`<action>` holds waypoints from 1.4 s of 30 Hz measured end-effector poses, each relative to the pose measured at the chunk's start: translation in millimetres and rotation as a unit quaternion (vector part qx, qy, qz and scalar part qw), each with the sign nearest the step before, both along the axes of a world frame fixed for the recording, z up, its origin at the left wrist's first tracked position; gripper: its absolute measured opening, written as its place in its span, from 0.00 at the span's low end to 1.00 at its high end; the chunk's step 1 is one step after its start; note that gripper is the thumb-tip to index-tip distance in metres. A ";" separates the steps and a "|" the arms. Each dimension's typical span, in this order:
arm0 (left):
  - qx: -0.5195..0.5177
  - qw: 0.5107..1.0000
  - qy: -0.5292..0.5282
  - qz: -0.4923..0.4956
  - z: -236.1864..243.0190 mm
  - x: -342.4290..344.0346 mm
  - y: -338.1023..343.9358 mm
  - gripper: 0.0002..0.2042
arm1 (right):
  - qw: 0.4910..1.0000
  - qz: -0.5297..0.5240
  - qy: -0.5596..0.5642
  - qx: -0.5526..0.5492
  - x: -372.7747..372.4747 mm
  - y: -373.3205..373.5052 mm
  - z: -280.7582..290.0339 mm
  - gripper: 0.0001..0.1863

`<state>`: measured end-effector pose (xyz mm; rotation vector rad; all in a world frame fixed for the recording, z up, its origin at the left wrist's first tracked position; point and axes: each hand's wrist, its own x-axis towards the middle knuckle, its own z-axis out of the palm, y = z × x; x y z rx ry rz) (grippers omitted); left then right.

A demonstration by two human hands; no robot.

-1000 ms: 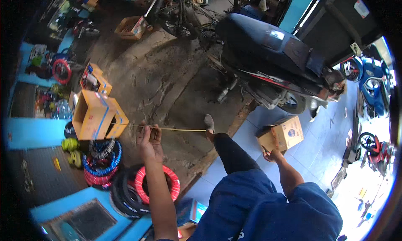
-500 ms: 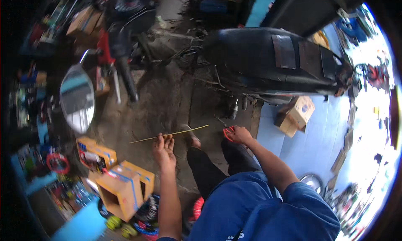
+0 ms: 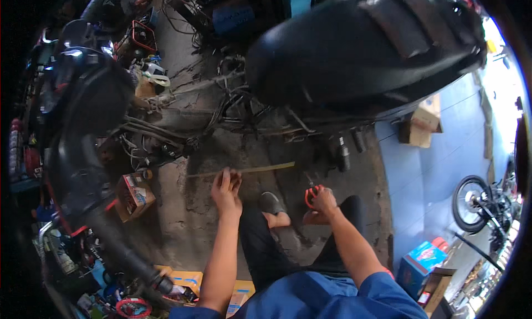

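Observation:
My left hand [image 3: 227, 191] is closed on a long, thin yellow strip [image 3: 269, 168], gripping it near its left part. One end of the strip reaches out to the right, and the other fades to the left, blurred. My right hand [image 3: 323, 200] is wrapped around the red handles of a pair of scissors [image 3: 310, 194], whose thin tips point forward. The scissors are apart from the strip. In front of both hands stands a partly stripped motorcycle, with its black seat [image 3: 332, 47] at the far right and cables [image 3: 233, 100] exposed at the middle.
A dark handlebar grip [image 3: 136, 263] reaches in from the left. A small carton [image 3: 136, 197] stands beneath it. Cardboard boxes [image 3: 424, 122] lie on the blue floor at right, with a blue box [image 3: 424, 263] nearer me. A wheel [image 3: 471, 202] is at far right.
My view has shifted forward and left over the motorcycle, which now appears larger. Both hands keep their hold on the strip and the scissors; the strip now lies more level.

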<state>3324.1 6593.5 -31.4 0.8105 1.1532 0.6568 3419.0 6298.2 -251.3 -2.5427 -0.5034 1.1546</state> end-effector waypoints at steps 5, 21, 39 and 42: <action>0.080 0.994 -0.069 0.024 -86.5 37.1 34.6 0.07 | 0.998 0.054 -0.007 0.037 -42.4 2.7 -169.7 0.30; 0.298 0.920 -0.234 0.096 -112.0 72.4 108.6 0.07 | 0.957 0.280 -0.067 0.015 -2.8 45.5 -326.0 0.19; 0.374 0.848 -0.349 0.138 -125.7 114.1 165.7 0.10 | 0.696 0.048 -0.637 0.328 133.8 264.6 54.7 0.24; 0.358 0.836 -0.393 0.137 -131.6 124.8 165.8 0.11 | 0.672 0.083 -0.677 0.288 143.0 265.3 51.8 0.25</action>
